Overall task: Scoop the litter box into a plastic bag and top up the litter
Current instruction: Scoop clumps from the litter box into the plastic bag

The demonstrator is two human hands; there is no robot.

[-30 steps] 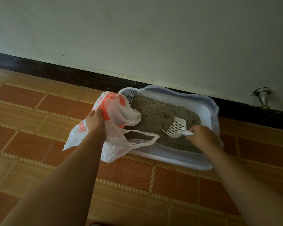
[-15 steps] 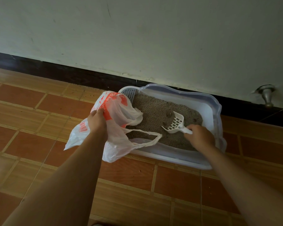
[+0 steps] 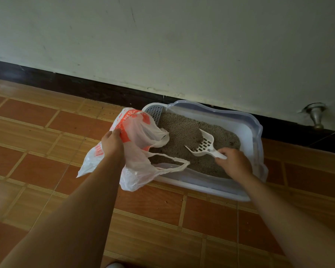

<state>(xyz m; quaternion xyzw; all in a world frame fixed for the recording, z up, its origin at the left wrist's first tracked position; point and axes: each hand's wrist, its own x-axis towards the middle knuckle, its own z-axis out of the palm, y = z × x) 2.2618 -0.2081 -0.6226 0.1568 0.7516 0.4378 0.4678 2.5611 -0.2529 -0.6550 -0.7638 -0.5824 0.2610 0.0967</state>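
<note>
A pale litter box full of grey litter sits on the floor against the wall. My left hand grips a white plastic bag with orange print at the box's left edge; one bag handle trails over the litter. My right hand holds the handle of a white slotted scoop, whose head is tilted up over the middle of the litter with a dark clump at its far edge.
Brown and orange floor tiles spread to the left and in front. A white wall with a dark skirting board runs behind the box. A metal door stop sticks out of the wall at the right.
My right hand has pushed the scoop leftward and further into the litter, tilting its head up. The bag and my left hand have barely moved.
</note>
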